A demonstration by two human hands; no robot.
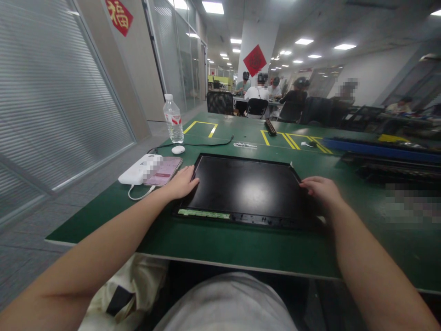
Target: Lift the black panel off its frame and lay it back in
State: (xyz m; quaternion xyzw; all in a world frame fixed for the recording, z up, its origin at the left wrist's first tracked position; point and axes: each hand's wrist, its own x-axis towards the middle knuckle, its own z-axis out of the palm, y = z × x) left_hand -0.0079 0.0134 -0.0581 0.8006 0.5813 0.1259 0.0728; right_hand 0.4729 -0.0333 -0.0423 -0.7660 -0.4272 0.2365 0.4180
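A black flat display panel (pixel 246 188) lies face up on the green table (pixel 220 248), with a green circuit strip (pixel 203 214) along its near edge. My left hand (pixel 182 181) rests on the panel's left edge, fingers stretched out flat. My right hand (pixel 322 188) touches the panel's right edge, its fingers curled down against the frame. Neither hand lifts the panel.
Left of the panel lie a phone (pixel 163 171) and a white power bank (pixel 138 170) with a cable. A water bottle (pixel 173 118) and a white mouse (pixel 178 149) stand behind them. Black and blue trays (pixel 382 149) sit at the right. Several people sit at far tables.
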